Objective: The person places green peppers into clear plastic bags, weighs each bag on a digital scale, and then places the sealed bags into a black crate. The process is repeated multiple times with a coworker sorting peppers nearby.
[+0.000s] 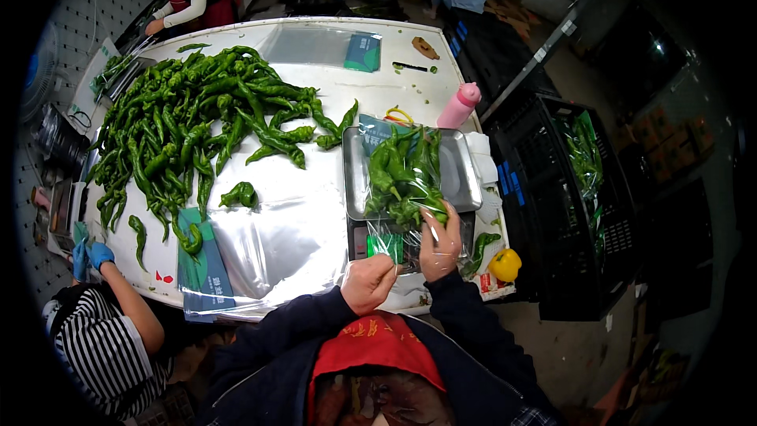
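A clear plastic bag of green peppers point(402, 173) lies on a metal tray point(459, 162), which rests on a scale with a lit green display point(385, 245). My left hand point(368, 280) is closed in a pinch on the bag's near, loose end. Against the near right side of the same bag, my right hand point(440, 244) has its fingers curled around the plastic, beside the lowest peppers. To the left of the tray lies a stack of clear flat bags point(264, 248) with a blue-green printed strip. One loose green pepper point(239, 195) sits beyond that stack.
A large heap of green peppers point(177, 114) covers the table's left side. A pink bottle point(459, 106) stands beyond the tray. A yellow bell pepper point(505, 265) sits at the right edge, near black crates point(544, 213). Co-workers stand at the lower left and far left.
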`<state>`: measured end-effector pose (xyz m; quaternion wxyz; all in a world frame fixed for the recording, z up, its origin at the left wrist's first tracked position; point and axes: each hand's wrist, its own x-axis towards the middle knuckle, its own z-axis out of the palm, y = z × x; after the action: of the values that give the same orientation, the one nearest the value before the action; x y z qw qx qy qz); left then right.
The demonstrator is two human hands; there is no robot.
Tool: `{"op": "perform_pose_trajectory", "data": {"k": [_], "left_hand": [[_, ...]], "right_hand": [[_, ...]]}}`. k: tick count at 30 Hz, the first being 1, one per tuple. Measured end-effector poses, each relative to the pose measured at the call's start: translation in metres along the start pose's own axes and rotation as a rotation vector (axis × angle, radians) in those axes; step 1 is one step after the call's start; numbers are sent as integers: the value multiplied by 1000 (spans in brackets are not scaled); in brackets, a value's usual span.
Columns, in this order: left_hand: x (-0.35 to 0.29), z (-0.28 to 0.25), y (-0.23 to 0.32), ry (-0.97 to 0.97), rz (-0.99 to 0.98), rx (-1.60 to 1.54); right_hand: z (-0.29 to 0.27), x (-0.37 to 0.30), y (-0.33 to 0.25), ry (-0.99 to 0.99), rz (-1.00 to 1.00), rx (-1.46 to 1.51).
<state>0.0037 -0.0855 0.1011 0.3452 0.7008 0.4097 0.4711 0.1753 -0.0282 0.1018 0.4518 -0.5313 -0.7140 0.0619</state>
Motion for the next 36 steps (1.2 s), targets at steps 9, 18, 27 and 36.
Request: {"op": "perform_pose_trajectory", "data": {"k": [9,18,27,36], "left_hand": [[-4,-1,-1,-13,57,71],[-38,-19,6,-25,104,237],[-57,-55,6,-160,107,171],[-63,-68,15,-214,59,-40]], "right_hand": [[-87,-74,-28,-30,310,292],[-191,-88,-7,434,534,531],[-190,-79,-9,560,605,710],[-152,-61,-25,401,624,898]]}}
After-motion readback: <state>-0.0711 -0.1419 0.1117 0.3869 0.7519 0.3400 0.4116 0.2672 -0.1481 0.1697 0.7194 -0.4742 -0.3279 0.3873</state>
